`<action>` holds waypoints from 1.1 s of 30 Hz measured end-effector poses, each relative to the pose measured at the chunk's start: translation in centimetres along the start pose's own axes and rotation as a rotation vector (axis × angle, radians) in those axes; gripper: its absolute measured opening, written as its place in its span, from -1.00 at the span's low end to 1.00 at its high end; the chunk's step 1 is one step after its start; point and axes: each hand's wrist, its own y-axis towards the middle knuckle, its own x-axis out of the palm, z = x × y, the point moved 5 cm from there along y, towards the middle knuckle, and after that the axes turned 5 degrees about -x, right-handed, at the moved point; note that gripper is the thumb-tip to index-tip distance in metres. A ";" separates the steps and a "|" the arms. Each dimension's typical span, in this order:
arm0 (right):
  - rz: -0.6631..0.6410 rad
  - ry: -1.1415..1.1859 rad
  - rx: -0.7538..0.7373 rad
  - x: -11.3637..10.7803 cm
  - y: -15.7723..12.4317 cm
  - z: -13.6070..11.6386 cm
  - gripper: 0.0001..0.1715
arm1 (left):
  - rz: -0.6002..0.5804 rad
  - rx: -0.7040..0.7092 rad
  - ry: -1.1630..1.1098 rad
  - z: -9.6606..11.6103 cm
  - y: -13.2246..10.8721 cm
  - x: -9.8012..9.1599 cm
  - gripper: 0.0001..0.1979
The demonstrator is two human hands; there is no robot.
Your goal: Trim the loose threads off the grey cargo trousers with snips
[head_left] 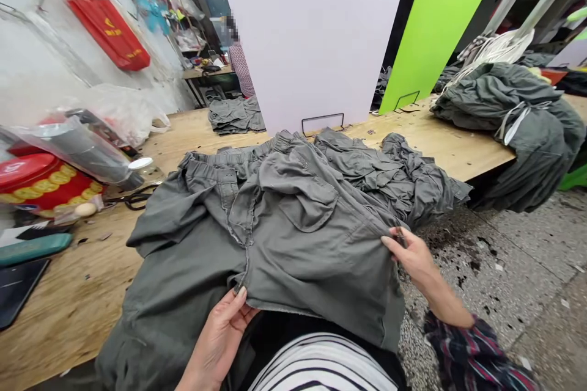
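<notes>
A pair of dark grey elastic-waisted pants (316, 269) lies spread over the near edge of a plywood table (107, 256), the lower part hanging toward the wearer's lap; raw seam edges and a rounded pocket bag (309, 204) show on the upper side. The left hand (232, 317) pinches the cloth between thumb and fingers at the bottom of the centre seam, and the right hand (408, 253) grips the outer side edge of the leg between thumb and fingertips, so the fabric spans between them. Just behind the pants is a rumpled heap of matching grey garments (380, 171). Beyond it a white panel (316, 36) stands upright by a black wire stand (323, 117), with a lime-green panel (435, 30) leaning to its right. Farther right, a grey fabric bundle (523, 116) tied with a white strip droops over the table edge above a speckled floor (486, 269). On the left are black-handled scissors (137, 198), a white-lidded jar (143, 168), a red tin (46, 180) and a teal case (34, 249). A red bag (107, 30) hangs above them, and a person in a patterned top (241, 70) is partly hidden behind the white panel.
</notes>
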 end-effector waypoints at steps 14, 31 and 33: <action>0.118 -0.604 -0.343 2.8 -1.2 -3.0 -0.70 | 0.192 -0.049 0.248 -3.7 0.4 -1.0 -0.68; 0.256 -0.338 -0.214 -4.3 1.3 -1.0 -0.60 | 0.173 -0.097 0.235 -3.9 0.5 -1.0 -0.67; 0.124 -0.551 -0.367 -2.8 0.5 -1.5 -0.65 | 0.177 -0.095 0.228 -3.9 0.5 -1.1 -0.67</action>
